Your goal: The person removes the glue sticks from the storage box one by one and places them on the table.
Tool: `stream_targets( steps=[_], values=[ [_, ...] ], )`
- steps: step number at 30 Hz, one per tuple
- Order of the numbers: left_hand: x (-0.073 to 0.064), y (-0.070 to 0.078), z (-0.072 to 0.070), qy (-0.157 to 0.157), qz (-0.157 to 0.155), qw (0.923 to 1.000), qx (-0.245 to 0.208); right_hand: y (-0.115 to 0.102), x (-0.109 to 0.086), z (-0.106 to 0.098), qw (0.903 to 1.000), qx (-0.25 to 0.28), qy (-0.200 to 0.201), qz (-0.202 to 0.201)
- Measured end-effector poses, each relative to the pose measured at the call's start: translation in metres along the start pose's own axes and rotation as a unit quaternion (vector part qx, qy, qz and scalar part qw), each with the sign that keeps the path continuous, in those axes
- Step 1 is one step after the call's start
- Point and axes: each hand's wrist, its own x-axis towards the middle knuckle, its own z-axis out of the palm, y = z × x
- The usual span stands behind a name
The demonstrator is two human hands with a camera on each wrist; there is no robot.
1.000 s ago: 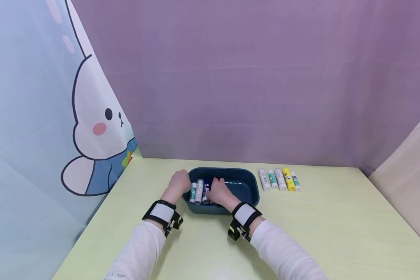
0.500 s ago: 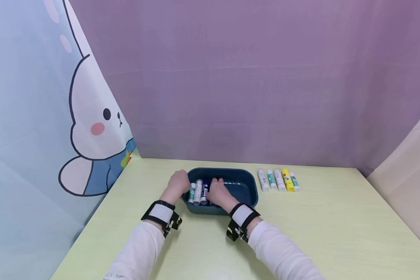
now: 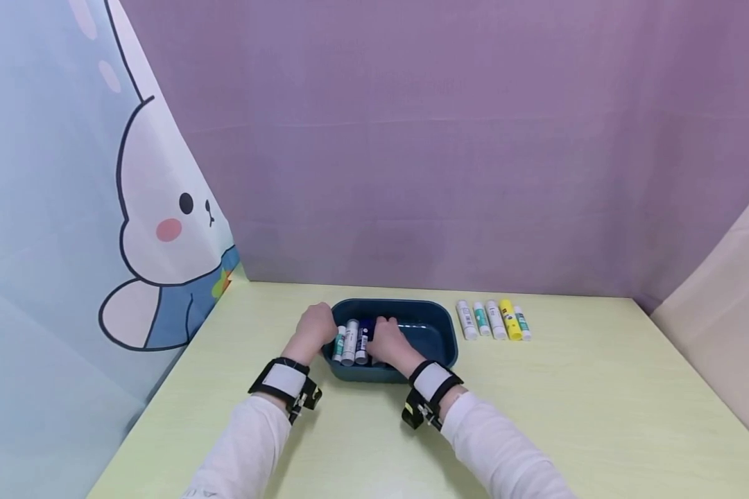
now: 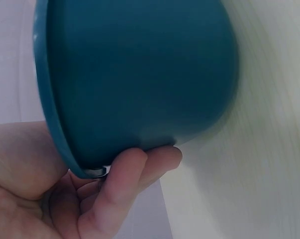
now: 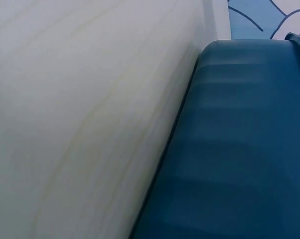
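Note:
A dark teal plastic basin (image 3: 406,375) stands on the table, with several glue sticks lying side by side in its left half. Among them are a white one with a green label (image 3: 339,344), a plain white one (image 3: 349,343) and one with a dark blue cap (image 3: 362,343). My left hand (image 3: 315,327) grips the basin's left end, its fingers curled under the rim in the left wrist view. Inside the basin, my right hand (image 3: 392,344) holds a glue stick beside the dark blue one; that stick is mostly hidden beneath the hand, and so are the fingertips.
Right of the basin, several more glue sticks lie in a row, including a yellow one (image 3: 510,319) and a white one (image 3: 466,319). A purple cloth (image 3: 437,152) hangs behind the pale table (image 3: 568,402). A rabbit-printed cloth (image 3: 168,208) stands at the left.
The head view has shifted slightly, so everything sits a little further left in it. Both hands keep their places at the basin, and the glue sticks in it barely differ.

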Motion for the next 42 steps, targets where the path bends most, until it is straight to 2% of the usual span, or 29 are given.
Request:
stream_targets(
  steps=[7, 15, 23, 29, 36, 42],
  values=[
    [0.001, -0.001, 0.001, 0.001, -0.001, 1.0, -0.003, -0.001, -0.006, -0.011, 0.9996, 0.004, 0.015, -0.025],
    [-0.003, 0.001, 0.001, 0.009, 0.001, 0.9999, 0.012, -0.003, -0.011, -0.025, 0.9988, 0.017, 0.033, -0.031],
    [-0.003, 0.001, 0.0, 0.009, -0.006, 0.9999, 0.01, -0.001, -0.013, -0.046, 0.9991, -0.004, 0.023, -0.034],
    [-0.003, 0.002, 0.001, 0.012, 0.0, 0.9998, 0.018, -0.001, -0.013, -0.071, 0.9983, 0.003, 0.021, -0.054],
    [-0.003, 0.003, 0.002, 0.014, -0.001, 0.9998, 0.016, -0.005, -0.016, -0.111, 0.9962, 0.01, 0.014, -0.085],
    [-0.004, 0.004, 0.002, 0.016, 0.0, 0.9998, 0.014, 0.001, -0.015, -0.138, 0.9966, -0.002, 0.024, -0.079]
  ],
)
